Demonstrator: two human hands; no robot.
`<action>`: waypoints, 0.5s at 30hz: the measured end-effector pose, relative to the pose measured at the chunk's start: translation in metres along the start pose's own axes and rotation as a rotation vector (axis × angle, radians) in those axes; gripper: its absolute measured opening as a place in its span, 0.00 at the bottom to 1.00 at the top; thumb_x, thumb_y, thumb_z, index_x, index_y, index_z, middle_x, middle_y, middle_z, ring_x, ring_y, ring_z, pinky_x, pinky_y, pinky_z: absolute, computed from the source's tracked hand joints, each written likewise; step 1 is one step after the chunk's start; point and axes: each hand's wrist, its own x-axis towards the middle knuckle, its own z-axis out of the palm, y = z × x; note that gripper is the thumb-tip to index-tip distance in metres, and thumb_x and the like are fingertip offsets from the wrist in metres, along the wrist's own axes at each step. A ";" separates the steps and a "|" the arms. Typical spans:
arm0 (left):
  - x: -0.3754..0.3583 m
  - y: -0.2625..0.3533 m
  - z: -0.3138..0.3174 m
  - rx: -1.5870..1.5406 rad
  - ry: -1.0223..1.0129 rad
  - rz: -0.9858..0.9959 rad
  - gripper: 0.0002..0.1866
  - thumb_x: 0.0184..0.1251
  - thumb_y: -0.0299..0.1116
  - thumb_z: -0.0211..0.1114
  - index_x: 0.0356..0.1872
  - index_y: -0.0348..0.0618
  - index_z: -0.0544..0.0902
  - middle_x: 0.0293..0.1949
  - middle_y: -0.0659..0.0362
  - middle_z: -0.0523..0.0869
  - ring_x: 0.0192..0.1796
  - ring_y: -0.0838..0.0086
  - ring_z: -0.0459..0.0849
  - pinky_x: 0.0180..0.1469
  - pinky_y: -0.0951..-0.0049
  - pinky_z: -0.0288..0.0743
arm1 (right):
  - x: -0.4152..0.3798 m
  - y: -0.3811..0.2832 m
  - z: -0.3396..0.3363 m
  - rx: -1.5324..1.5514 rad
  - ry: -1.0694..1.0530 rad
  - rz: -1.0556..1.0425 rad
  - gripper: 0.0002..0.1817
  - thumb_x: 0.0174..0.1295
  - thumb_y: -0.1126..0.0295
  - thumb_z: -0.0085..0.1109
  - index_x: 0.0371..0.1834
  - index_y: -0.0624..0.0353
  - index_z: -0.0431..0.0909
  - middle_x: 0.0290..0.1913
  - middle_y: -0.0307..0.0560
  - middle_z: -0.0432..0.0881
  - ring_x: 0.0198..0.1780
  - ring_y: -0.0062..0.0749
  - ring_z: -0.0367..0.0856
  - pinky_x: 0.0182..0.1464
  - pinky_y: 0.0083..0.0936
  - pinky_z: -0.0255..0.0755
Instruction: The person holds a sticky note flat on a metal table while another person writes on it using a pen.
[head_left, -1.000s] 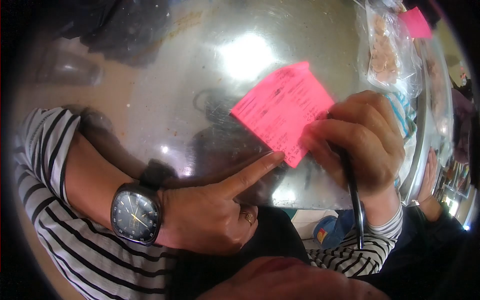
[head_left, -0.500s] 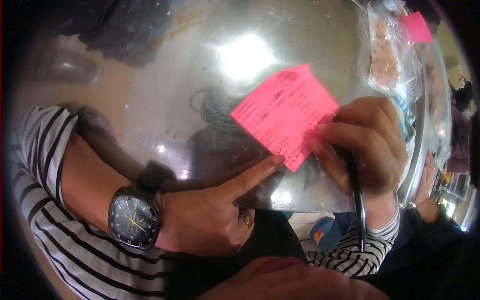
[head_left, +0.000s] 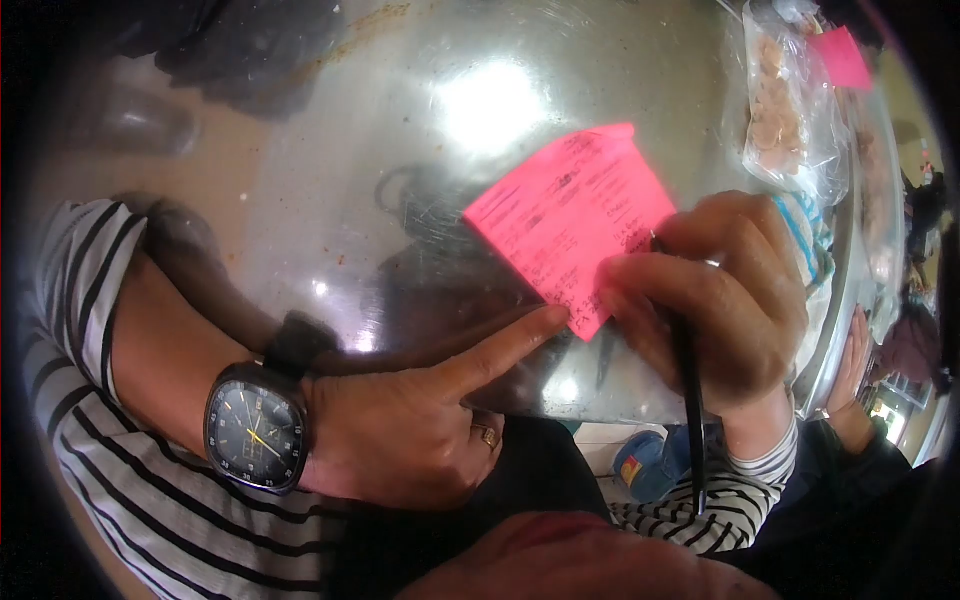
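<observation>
A bright pink sticky note (head_left: pixel 560 200), covered in lines of handwriting, lies on the shiny metal table (head_left: pixel 330 130). My left hand (head_left: pixel 400 440) rests at the table's near edge, wearing a watch and a ring. Its index finger stretches out to the note's lower corner, while the other fingers curl under and are partly hidden. In my right hand (head_left: pixel 725 300) is a dark pen (head_left: pixel 692 390), its upper end pointing down toward my striped sleeve. The pen's tip is near the right side of the note, and my fingers cover part of the paper there.
Clear plastic packaging with round light-brown pieces (head_left: pixel 775 110) sits at the far right, beside another pink note (head_left: pixel 842 55). A blue-and-white cloth (head_left: pixel 815 240) lies behind my right hand. Another person's hand (head_left: pixel 850 370) rests at the right edge. Dark material (head_left: pixel 250 60) lies at upper left.
My right hand and the pen have shifted slightly left over the note. My left index finger stays at the note's corner.
</observation>
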 end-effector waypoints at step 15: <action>0.002 -0.004 0.001 0.047 -0.019 0.091 0.07 0.47 0.26 0.55 0.13 0.40 0.72 0.11 0.68 0.54 0.15 0.81 0.66 0.67 0.35 0.55 | 0.001 -0.003 0.000 -0.017 -0.005 0.022 0.10 0.39 0.68 0.70 0.26 0.56 0.81 0.26 0.42 0.76 0.30 0.34 0.75 0.30 0.26 0.68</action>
